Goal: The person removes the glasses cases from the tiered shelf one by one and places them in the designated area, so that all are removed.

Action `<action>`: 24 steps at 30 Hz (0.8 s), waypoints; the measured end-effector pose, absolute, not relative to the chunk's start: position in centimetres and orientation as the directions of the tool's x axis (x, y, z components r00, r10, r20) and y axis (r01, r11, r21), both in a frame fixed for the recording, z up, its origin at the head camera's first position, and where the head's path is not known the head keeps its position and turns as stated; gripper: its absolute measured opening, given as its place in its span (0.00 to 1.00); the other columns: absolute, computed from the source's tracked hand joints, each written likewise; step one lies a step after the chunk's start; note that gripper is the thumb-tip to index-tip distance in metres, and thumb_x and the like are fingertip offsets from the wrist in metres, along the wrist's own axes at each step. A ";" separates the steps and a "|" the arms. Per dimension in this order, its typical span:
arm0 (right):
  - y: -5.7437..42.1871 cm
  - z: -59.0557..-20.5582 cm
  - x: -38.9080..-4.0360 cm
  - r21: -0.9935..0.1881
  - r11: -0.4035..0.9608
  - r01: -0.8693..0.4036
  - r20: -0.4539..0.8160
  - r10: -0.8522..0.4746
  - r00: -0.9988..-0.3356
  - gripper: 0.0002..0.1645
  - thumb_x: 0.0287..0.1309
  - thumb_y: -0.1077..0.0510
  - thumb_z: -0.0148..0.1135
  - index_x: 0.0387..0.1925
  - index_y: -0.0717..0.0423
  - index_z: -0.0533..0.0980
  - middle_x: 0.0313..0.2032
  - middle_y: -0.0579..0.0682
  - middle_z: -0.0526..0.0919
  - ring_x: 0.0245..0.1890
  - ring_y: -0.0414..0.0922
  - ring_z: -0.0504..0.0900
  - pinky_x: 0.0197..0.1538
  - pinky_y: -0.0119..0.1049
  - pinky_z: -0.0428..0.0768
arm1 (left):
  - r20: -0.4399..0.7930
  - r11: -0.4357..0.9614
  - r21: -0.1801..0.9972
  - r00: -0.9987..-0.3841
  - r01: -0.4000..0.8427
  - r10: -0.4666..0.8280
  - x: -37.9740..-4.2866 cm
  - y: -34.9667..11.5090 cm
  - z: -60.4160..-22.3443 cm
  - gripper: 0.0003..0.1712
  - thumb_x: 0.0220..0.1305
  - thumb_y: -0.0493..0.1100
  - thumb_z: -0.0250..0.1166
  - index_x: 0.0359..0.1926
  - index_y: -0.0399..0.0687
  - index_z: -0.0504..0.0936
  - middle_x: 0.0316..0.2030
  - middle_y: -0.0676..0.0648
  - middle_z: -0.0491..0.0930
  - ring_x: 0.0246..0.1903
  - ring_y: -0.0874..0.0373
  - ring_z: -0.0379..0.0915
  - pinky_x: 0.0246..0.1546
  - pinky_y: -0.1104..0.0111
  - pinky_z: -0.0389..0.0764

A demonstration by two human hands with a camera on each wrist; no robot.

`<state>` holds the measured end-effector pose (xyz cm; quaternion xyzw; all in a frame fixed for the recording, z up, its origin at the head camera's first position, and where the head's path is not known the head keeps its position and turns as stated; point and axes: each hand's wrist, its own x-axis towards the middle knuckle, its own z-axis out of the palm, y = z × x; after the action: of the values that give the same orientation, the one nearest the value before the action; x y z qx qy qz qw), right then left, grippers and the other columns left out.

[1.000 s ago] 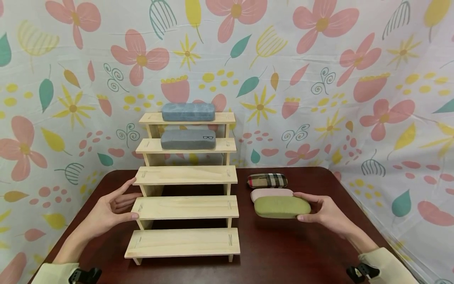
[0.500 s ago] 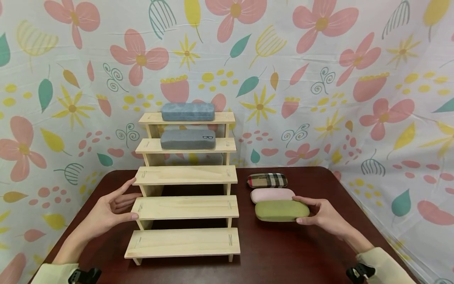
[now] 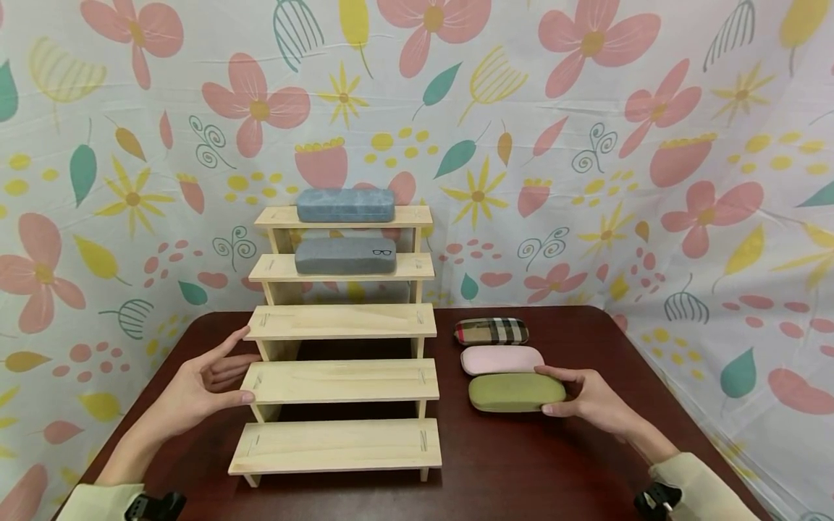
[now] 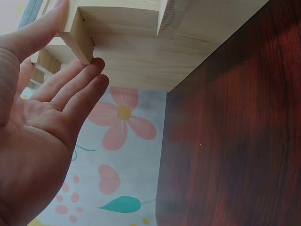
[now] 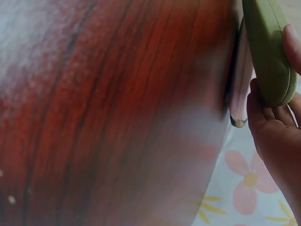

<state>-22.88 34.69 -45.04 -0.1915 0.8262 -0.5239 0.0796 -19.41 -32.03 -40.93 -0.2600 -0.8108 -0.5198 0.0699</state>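
A wooden rack (image 3: 335, 445), five shelves in all, blocks the left part of the surface (image 3: 586, 477). It carries two cases: blue case (image 3: 346, 205) on top, grey case (image 3: 342, 256) below. Right of it, three: plaid case (image 3: 491, 331) nearest the far edge, pink case (image 3: 500, 359), then green case (image 3: 515, 393), pinched by its right end in the right hand (image 3: 596, 405). The left hand (image 3: 195, 387), fingers spread, touches the rack's left edge. A strip of surface separates rack and cases, with wider room towards the right edge.
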 end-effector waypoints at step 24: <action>35.1 -46.4 -24.1 -0.850 0.454 -0.268 0.059 -0.424 -0.904 0.45 0.53 0.62 0.82 0.71 0.68 0.73 0.66 0.67 0.77 0.52 0.38 0.79 0.50 0.29 0.79 | 0.381 0.326 0.808 -0.857 0.491 0.348 -19.4 -32.0 -40.8 0.60 0.58 0.26 0.77 0.85 0.49 0.55 0.61 0.25 0.77 0.61 0.63 0.79 0.56 0.72 0.80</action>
<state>-24.13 35.09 -46.40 -0.2037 0.8488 -0.4811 0.0809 -19.36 -32.01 -40.82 -0.2587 -0.8112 -0.5199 0.0688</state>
